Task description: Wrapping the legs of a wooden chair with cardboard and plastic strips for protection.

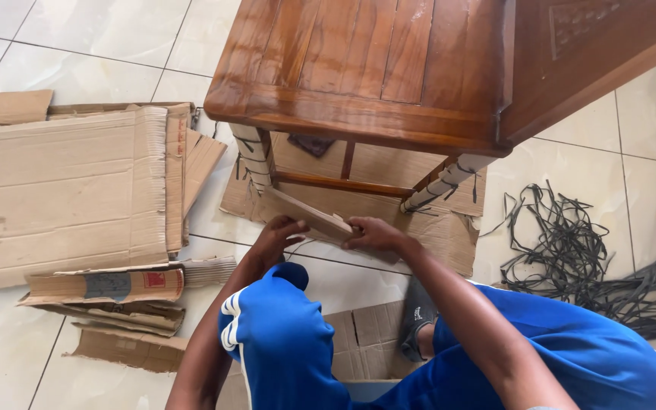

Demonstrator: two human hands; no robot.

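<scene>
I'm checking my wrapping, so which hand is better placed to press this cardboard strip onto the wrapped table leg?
Probably the left hand: it holds the cardboard strip at the end nearer the wrapped leg. The right hand grips the far end.

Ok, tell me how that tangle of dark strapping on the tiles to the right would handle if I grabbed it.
The dark strapping would probably be floppy: its thin bands lie in loose loops and curls on the tiled floor. It looks light for its bulk, being mostly gaps between strands. Lifting one band would likely drag others along, since they cross and tangle, with long tails trailing out of frame.
</scene>
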